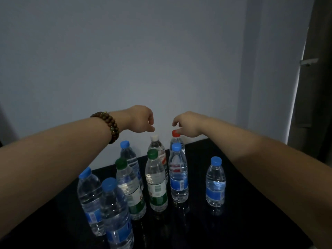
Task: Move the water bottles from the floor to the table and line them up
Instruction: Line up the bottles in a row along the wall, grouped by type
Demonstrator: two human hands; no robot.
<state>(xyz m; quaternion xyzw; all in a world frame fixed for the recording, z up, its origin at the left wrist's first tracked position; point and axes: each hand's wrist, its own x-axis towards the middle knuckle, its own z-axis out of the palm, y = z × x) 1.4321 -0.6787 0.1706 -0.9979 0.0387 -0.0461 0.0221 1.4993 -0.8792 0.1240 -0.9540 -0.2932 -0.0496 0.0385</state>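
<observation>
The water bottles (156, 180) stand clustered on the black table (242, 177), so I judge the lining-up is in hand. The right hand (188, 125) touches the cap of the red-capped bottle (177, 141); in this dimness I cannot tell if it pinches. The left hand (142, 119) hangs loosely curled, empty, above the white-capped bottle (156, 144). Next, I must space them without tipping neighbours.

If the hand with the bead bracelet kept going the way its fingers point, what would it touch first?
Probably the white cap: the left hand curls its fingers downward just above it. Depth is unclear, so it could slip past.
</observation>
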